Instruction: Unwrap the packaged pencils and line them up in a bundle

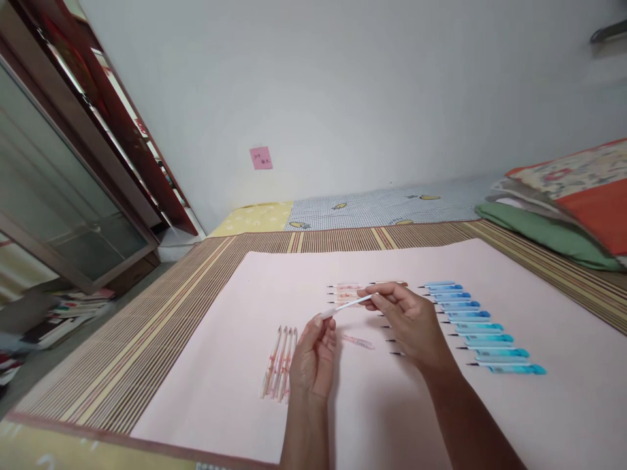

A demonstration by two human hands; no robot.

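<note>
Between my hands, above a pink sheet (206, 365), is a slim white pen refill (353, 303). My left hand (313, 359) pinches its thicker, pale end with thumb and fingers. The thin end sits in the fingertips of my right hand (409, 320). A pinkish clear pen barrel (358, 341) lies on the sheet just below. Several patterned pens (280, 365) lie side by side left of my left hand. Behind my hands are pink patterned pens (347, 292) with dark tips; my right hand partly hides that row.
A slanting row of blue pens (484, 328) with dark tips lies on the right of the sheet. Underneath is a striped mat (161, 313). Folded bedding (558, 222) is piled at the back right, by the wall, which bears a pink note (261, 158). A glass-panelled door (63, 176) stands left.
</note>
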